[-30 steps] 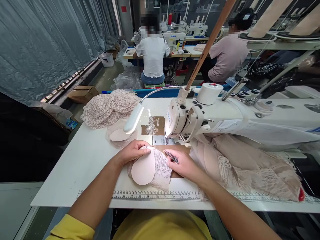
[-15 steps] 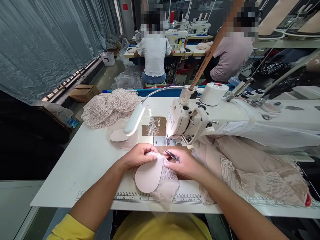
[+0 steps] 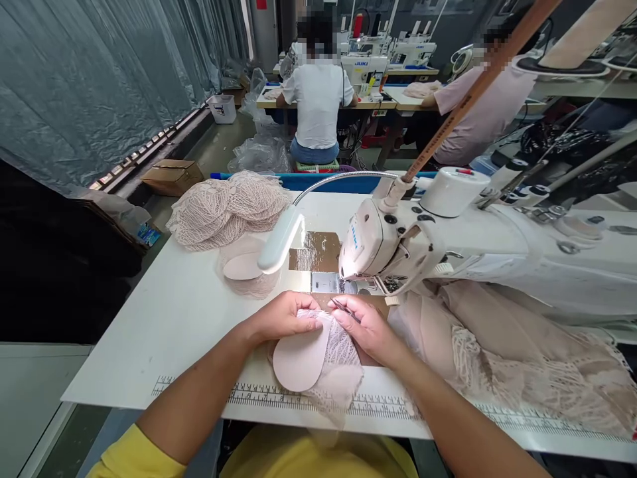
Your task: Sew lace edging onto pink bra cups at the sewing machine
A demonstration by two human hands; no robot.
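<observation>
My left hand [image 3: 283, 318] pinches the upper edge of a pale pink oval pad [image 3: 299, 362] together with a piece of beige lace [image 3: 342, 362]. The pad lies over the lace's left part, and the lace hangs toward the table's front edge. My right hand [image 3: 367, 328] is closed around small dark thread snips [image 3: 344, 309], whose tips point left. Its thumb and fingers are at the lace's upper right edge; whether they grip it too I cannot tell. Both hands are just in front of the sewing machine's needle plate [image 3: 324, 282].
A white sewing machine [image 3: 368, 239] stands behind my right hand, with a lamp [image 3: 279, 239] reaching left of it. Lace pieces [image 3: 223, 209] are piled at the back left, near another oval pad [image 3: 242, 266]. Beige fabric [image 3: 488, 332] lies at right. Two people sit beyond.
The view has shifted, so the machine and table things sit farther right. My right hand has come closer to the lace's upper edge, snips still in it. My left hand keeps its pinch.
</observation>
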